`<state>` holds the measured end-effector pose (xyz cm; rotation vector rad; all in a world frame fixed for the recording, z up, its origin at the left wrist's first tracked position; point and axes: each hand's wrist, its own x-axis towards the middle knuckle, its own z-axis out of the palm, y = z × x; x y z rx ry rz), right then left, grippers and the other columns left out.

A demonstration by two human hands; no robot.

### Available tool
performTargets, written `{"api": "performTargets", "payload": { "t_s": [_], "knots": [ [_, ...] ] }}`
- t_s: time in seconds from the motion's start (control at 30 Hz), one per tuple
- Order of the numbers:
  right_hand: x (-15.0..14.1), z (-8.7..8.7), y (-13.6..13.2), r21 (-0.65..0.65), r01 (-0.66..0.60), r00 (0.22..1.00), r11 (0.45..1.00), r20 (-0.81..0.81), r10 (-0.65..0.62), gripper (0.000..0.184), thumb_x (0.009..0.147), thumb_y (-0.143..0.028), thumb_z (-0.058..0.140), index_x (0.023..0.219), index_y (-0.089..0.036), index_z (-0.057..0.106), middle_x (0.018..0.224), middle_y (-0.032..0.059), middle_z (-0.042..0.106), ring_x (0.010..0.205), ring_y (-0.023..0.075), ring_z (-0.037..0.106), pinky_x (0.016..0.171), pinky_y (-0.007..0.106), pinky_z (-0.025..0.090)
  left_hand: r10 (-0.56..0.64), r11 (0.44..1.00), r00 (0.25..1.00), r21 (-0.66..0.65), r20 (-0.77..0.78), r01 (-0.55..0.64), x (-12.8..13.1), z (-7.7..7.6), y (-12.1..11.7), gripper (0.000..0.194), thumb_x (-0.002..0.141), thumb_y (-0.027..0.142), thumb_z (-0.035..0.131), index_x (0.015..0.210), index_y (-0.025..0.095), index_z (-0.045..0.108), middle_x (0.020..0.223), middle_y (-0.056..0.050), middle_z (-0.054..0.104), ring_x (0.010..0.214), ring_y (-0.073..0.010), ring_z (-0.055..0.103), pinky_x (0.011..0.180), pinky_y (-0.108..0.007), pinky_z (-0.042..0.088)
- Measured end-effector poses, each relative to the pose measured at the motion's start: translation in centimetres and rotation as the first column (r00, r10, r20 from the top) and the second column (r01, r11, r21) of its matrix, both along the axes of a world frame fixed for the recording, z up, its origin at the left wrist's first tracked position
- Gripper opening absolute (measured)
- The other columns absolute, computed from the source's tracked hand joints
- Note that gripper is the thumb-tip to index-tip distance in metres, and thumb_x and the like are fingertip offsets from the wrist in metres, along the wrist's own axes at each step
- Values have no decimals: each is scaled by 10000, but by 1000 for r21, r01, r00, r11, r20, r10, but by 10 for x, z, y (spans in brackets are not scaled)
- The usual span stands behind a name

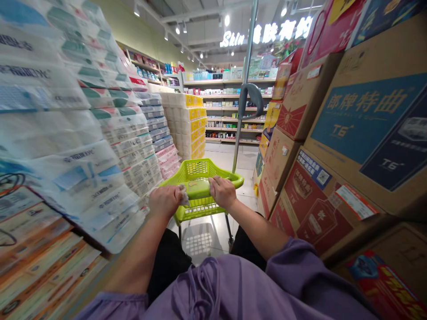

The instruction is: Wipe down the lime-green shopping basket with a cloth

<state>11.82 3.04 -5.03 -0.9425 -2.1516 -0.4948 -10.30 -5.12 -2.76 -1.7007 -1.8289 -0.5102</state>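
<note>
Lime-green shopping cart (196, 168) placed in aisle (247, 191), front aimed at far shelves (230, 118), long axis aligned with aisle. Crosswise handle (199, 188) gripped by curled left hand (166, 201), crumpled white tissue (184, 196) included, and curled right hand (223, 192).

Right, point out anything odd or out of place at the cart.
A crumpled, tissue-like scrap pokes out by the left hand at the handle; it looks odd against the smooth plastic. No spill shows.
</note>
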Motion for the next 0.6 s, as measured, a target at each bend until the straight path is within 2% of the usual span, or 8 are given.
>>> {"api": "performTargets", "payload": {
  "t_s": [0.07,0.13,0.17,0.27,0.33,0.43,0.5,0.6],
  "knots": [
    [12,4,-1,-6,-60,995,998,75,60,360,977,-333,375,1241,-182,567,1159,96,635,932,190,590,808,313,382,-44,999,999,-1,-6,44,-5,-2,-4,393,908,332,331,724,190,647,742,-70,682,731,-230,602,693,-364,384],
    [29,8,1,-31,-95,982,995,164,98,376,982,-391,377,1249,-196,556,1159,95,642,940,187,592,799,307,378,-111,993,994,40,-8,111,-11,-4,-8,385,928,337,322,798,187,652,861,-84,689,821,-237,610,758,-377,411],
    [38,11,3,-54,-67,980,996,184,76,375,979,-419,385,1212,-196,576,1091,89,668,906,185,597,784,305,375,-140,987,990,85,-2,140,-14,-6,-9,372,933,345,327,853,181,652,966,-103,679,901,-245,604,803,-386,419],
    [55,16,11,-128,38,976,991,217,-9,372,979,-431,386,914,-182,655,837,61,692,792,176,598,751,294,363,-185,953,982,249,34,171,-19,-11,-11,344,917,387,396,1051,149,605,1238,-172,556,1152,-284,505,929,-419,403],
    [55,16,15,-138,100,978,985,194,-72,394,982,-402,385,769,-192,642,741,48,677,710,165,584,715,292,349,-163,943,985,303,59,138,-19,-14,-11,361,901,406,434,1093,133,573,1191,-185,564,1184,-302,473,957,-447,386],
    [44,10,14,-84,156,986,984,71,-150,383,957,-325,414,661,-200,623,648,35,649,617,153,541,673,302,317,-59,962,995,271,76,36,-14,-16,-14,318,915,394,399,976,154,599,944,-138,630,1037,-299,536,916,-462,380],
    [37,4,10,-27,157,987,987,-23,-158,361,923,-271,431,615,-201,604,605,29,617,599,152,513,672,308,304,4,974,998,228,57,-17,-6,-15,-17,339,928,384,357,896,166,615,859,-121,634,922,-285,556,857,-443,386],
    [30,-4,0,47,147,983,988,-116,-141,344,902,-231,423,595,-203,574,581,22,570,613,158,484,699,319,299,-33,988,999,154,-10,34,8,-12,-21,365,933,400,349,901,170,631,893,-121,653,853,-267,559,803,-412,381]
  ]
}}
